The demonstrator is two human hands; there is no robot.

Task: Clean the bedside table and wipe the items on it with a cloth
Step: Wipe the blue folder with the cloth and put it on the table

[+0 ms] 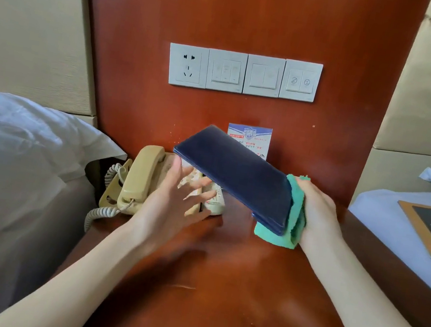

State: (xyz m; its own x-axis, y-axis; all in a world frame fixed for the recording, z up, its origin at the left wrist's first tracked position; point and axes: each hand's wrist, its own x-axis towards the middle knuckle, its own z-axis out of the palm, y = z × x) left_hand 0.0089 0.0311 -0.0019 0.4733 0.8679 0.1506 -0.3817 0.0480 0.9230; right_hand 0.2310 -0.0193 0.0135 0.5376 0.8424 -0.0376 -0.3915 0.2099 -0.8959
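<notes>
Right hand (320, 213) has its grip clamped on the near end of a dark blue folder (238, 173) through a green cloth (288, 228), holding it tilted above the bench (214, 293). Left hand (175, 188) hovers with fingers spread, holding nothing, over the beige telephone (140, 176) and the remote (213, 200) beside it. To wipe well, I judge the left hand should steady the folder's far end while the cloth slides along it. Open room lies on the near bench; the wooden back panel (248, 19) and a leaflet (250, 137) stand close behind.
</notes>
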